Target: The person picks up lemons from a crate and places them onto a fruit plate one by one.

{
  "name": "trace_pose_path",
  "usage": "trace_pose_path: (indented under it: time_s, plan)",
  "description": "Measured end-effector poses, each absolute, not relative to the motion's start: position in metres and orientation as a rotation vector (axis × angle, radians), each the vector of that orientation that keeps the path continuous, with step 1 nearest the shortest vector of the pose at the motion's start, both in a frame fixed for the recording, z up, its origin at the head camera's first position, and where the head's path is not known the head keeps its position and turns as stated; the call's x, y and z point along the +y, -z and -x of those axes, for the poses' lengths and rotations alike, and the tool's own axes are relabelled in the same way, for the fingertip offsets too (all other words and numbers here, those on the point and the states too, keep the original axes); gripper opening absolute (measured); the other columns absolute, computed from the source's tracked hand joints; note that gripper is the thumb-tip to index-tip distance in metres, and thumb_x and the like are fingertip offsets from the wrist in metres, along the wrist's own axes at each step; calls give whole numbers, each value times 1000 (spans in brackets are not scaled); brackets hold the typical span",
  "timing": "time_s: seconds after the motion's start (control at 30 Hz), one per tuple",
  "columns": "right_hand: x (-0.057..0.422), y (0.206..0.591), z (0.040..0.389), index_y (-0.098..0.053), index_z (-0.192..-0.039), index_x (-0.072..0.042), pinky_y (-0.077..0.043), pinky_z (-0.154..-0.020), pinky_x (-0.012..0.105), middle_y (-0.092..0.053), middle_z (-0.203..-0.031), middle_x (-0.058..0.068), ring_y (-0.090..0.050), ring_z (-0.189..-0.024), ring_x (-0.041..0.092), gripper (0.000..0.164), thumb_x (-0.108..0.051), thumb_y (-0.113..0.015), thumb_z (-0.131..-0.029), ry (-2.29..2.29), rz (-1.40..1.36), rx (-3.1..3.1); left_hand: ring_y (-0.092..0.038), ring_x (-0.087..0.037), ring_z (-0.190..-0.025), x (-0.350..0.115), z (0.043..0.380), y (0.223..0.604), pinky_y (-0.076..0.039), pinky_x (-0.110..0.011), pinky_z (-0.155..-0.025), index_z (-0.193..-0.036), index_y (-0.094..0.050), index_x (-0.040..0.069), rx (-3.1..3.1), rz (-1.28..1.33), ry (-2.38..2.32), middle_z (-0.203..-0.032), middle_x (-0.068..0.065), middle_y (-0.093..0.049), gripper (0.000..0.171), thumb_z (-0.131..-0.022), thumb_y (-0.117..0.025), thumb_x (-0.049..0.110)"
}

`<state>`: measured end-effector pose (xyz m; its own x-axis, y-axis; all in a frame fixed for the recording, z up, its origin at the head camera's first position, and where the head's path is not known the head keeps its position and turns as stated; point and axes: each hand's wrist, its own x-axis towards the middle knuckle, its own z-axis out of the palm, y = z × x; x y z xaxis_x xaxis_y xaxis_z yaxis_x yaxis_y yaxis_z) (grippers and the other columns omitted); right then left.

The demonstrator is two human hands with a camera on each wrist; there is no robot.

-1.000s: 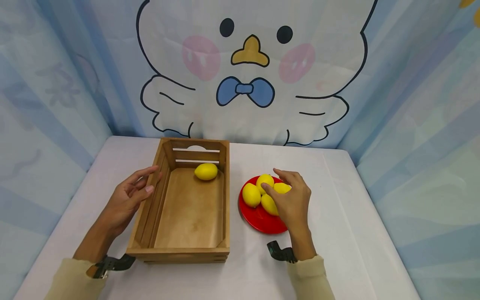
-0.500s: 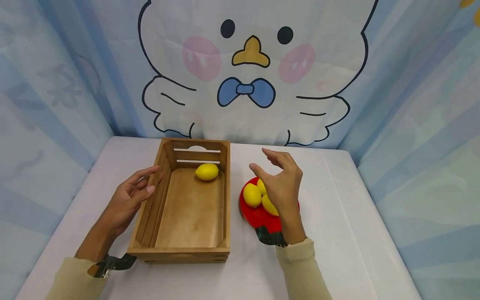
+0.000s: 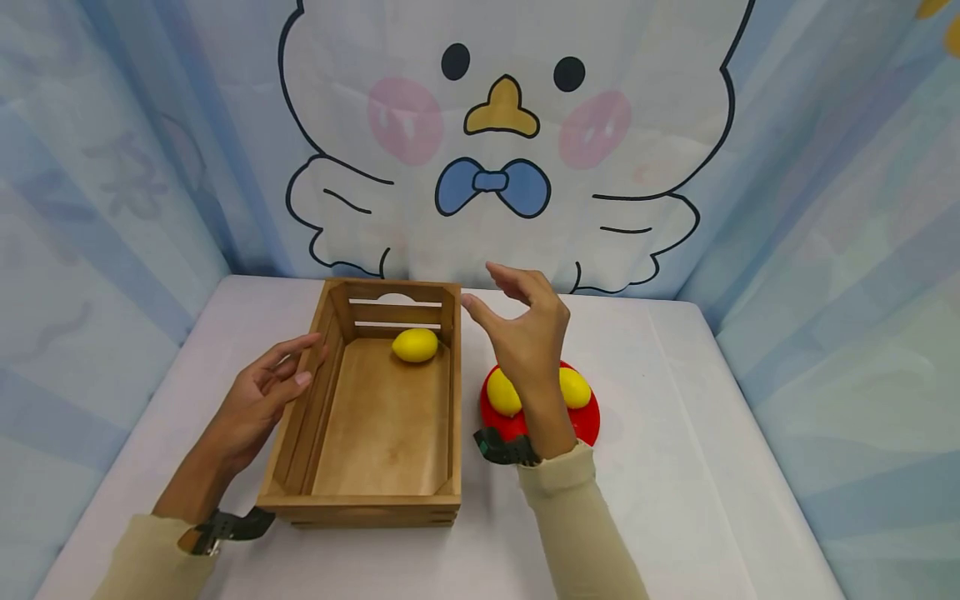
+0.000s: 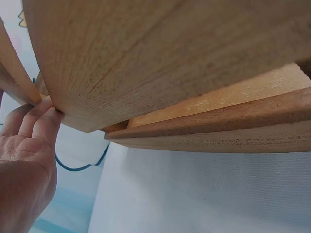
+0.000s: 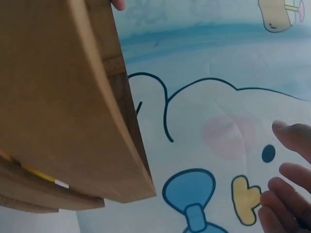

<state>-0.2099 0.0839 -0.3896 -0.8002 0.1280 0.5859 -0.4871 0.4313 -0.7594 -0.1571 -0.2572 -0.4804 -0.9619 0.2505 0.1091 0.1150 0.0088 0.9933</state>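
A wooden crate (image 3: 296,400) with slatted sides stands left of centre. One yellow lemon (image 3: 415,345) lies inside near its far end. At the crate's left wall, my left hand (image 3: 258,396) holds the side between thumb and fingers; the left wrist view has its fingers (image 4: 46,126) up against a slat. My right hand (image 3: 528,333) is raised near the crate's far right corner, thumb and fingers spread apart with nothing between them. Below it in the head view sits a red plate (image 3: 588,423) bearing lemons (image 3: 575,388), partly hidden by my right wrist.
A white cloth (image 3: 697,467) covers the table, which ends in front of a curtain (image 3: 495,242) printed with a cartoon bird. More blue curtain hangs on both sides. Each wrist wears a dark strapped mount (image 3: 506,448).
My right hand has risen off the plate and moved left and away from me, toward the crate's far right corner. The left hand and the crate stay put.
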Motion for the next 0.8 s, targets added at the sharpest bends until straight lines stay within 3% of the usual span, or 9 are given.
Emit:
trace_pose_path:
  time_s: [0.5,0.73,0.8]
  plan:
    - [29,375,231,-79,-121,-8,-58,-100,29,-76,-117,7,-70,-109,18,42,-24,-93,-84,-1477,-442,-1979,-50,5,-144,-259,156,481,-41,-7,-106,-164,-39,12,2169,-396,-2107,-173,-13,-36,55,-111,-55,11]
    - [9,377,237,-78,-121,-8,-64,-81,26,-74,-118,7,-70,-110,21,40,-21,-92,-86,-1568,-498,-1989,-50,4,-145,-259,157,481,-41,-8,-106,-163,-40,12,2161,-394,-2107,-173,-13,-36,54,-111,-55,12]
    - [4,379,240,-78,-121,-9,-64,-82,26,-74,-118,8,-70,-111,22,40,-21,-92,-86,-1589,-515,-2005,-50,4,-145,-259,157,481,-41,-8,-106,-163,-40,12,2157,-392,-2110,-172,-16,-36,54,-111,-55,12]
